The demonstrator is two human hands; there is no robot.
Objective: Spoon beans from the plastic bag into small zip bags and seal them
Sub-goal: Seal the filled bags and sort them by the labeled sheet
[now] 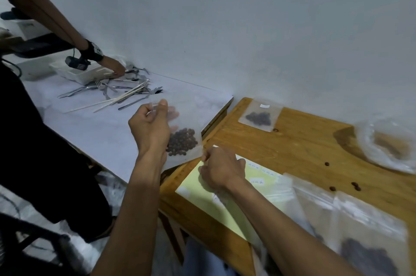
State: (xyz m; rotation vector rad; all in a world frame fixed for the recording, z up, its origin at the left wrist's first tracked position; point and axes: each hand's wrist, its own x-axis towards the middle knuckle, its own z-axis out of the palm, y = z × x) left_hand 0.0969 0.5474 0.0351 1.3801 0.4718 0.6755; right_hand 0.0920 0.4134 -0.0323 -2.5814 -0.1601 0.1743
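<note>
1. Pale wall (247, 16) behind, filling twelve o'clock; wooden table (292, 140) spreading from centre to four o'clock, white table (101, 122) butted against it toward nine o'clock.
2. Large plastic bag (389, 145) at three o'clock on the wooden table, lying open with a brownish heap inside, probably the bean supply, kept within reach of the right side.
3. Yellow sheet (216, 199) at five o'clock with small white labels, partly under the right forearm; likely the label stock.
4. Filled zip bags (369, 242) stacked at five o'clock, dark beans inside; one more sealed bag (261, 116) at one o'clock near the wall, set aside as finished.
5. Small zip bag (180, 131) at centre, held up over the seam between the tables, beans settled in its lower corner, so the top strip stays clear for sealing.
6. Left hand (150, 131) pinching that bag's upper edge, thumb in front, fingers behind the film.
7. Right hand (221, 167) curled, fingertips pinching the bag's lower right corner, seemingly to keep it taut.
8. Cutlery (117, 91) scattered at ten o'clock, another person's hand (114, 66) reaching into it.
9. Loose beans (342, 183) spilled at four o'clock.
</note>
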